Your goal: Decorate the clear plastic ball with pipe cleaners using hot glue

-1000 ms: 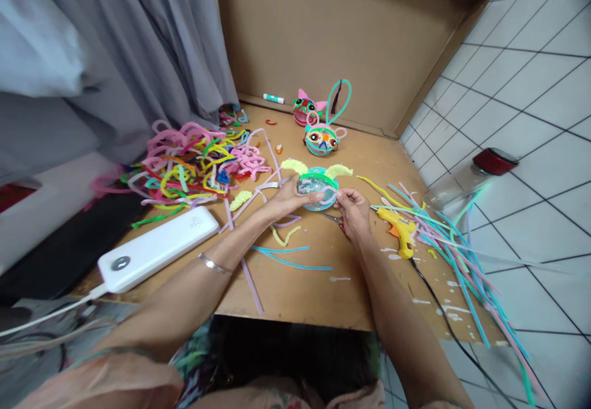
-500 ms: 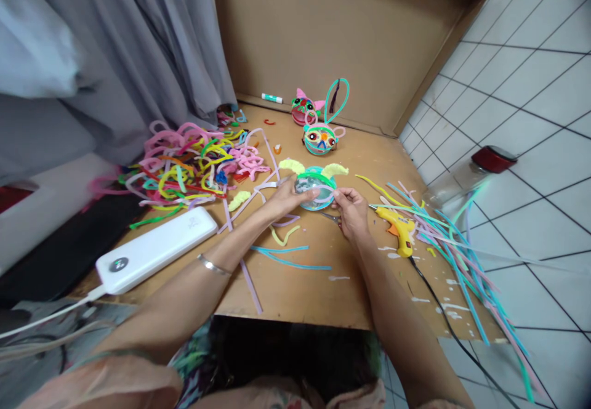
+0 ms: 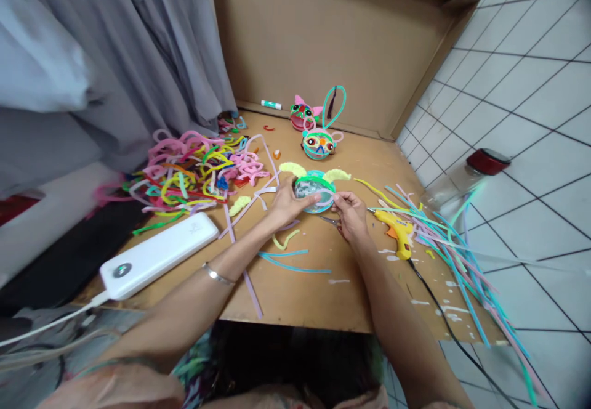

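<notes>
A clear round ball (image 3: 305, 186) with green and turquoise bands and two pale yellow ear shapes sits low over the table. My left hand (image 3: 287, 202) grips its left side, thumb across the front. At the right side, the fingers of my right hand (image 3: 349, 210) pinch the end of a lilac pipe cleaner (image 3: 327, 197) that curves over the ball's front. Scissors (image 3: 329, 219) show beside my right hand, partly hidden by it; whether the hand holds them is unclear.
A tangled pipe cleaner pile (image 3: 184, 172) and a white power bank (image 3: 159, 255) lie left. Two decorated balls (image 3: 318, 144) stand at the back. To the right are a yellow glue gun (image 3: 398, 230), straight pipe cleaners (image 3: 455, 255) and a lidded jar (image 3: 462, 178).
Both hands keep their hold at the ball, with only slight finger shifts. The whole view has moved a little.
</notes>
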Demonstrator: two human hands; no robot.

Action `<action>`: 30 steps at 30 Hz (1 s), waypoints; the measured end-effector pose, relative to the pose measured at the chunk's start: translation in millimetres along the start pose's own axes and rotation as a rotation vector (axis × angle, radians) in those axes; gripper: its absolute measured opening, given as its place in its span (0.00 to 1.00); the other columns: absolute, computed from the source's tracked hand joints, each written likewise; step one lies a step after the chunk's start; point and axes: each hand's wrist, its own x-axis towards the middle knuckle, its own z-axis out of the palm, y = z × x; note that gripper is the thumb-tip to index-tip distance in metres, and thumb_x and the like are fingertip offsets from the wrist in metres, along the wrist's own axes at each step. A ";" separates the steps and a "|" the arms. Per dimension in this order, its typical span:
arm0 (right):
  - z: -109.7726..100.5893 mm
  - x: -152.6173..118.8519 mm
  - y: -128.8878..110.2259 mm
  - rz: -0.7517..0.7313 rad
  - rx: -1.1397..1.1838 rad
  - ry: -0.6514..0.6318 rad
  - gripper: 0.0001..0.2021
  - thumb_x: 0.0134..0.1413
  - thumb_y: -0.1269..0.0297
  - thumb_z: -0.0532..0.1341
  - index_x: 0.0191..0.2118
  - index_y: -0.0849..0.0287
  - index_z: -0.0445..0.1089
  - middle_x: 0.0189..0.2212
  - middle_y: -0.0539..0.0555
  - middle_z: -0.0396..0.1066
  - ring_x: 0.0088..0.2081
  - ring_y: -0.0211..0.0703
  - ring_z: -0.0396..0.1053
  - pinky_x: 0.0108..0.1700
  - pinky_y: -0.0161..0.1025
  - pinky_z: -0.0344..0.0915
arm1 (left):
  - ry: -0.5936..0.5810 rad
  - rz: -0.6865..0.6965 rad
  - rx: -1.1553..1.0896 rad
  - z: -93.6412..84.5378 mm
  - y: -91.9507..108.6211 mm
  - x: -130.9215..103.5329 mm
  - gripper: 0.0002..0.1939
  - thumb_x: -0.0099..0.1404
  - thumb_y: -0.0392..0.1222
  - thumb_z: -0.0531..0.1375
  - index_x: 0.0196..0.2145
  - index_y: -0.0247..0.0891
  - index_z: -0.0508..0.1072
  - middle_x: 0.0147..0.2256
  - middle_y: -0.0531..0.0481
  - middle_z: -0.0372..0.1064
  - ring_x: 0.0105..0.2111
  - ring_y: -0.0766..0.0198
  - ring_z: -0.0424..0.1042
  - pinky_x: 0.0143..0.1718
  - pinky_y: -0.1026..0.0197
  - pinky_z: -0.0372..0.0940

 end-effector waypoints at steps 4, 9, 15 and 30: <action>2.1 -1.1 -0.5 -0.063 0.004 0.030 0.14 0.30 0.57 0.71 0.25 0.57 0.70 0.21 0.45 0.69 0.26 0.35 0.62 0.33 0.35 0.60 | 0.027 -0.056 -0.128 2.1 1.2 0.8 0.37 0.42 0.53 0.75 0.43 0.38 0.64 0.36 0.51 0.68 0.39 0.58 0.71 0.41 0.56 0.66; 1.1 -2.5 -6.0 -0.115 -0.003 0.014 0.12 0.34 0.58 0.69 0.26 0.57 0.69 0.23 0.46 0.68 0.28 0.36 0.62 0.36 0.36 0.60 | 0.023 -0.085 -0.171 4.7 0.8 -0.5 0.35 0.42 0.52 0.75 0.41 0.39 0.61 0.35 0.53 0.66 0.37 0.61 0.70 0.39 0.58 0.65; 1.2 -3.3 -9.1 -0.079 0.011 0.016 0.10 0.32 0.60 0.68 0.24 0.57 0.69 0.21 0.44 0.66 0.26 0.35 0.60 0.34 0.36 0.59 | -0.021 -0.088 -0.160 4.7 0.3 -2.8 0.32 0.46 0.52 0.73 0.40 0.40 0.60 0.36 0.53 0.67 0.36 0.62 0.70 0.39 0.58 0.66; 4.3 -4.0 -8.5 -0.096 0.009 -0.007 0.10 0.32 0.59 0.68 0.23 0.57 0.69 0.22 0.45 0.69 0.27 0.36 0.63 0.35 0.36 0.62 | 0.032 0.325 0.135 -7.0 12.7 -9.5 0.21 0.57 0.52 0.69 0.44 0.41 0.72 0.51 0.44 0.64 0.55 0.52 0.65 0.54 0.50 0.64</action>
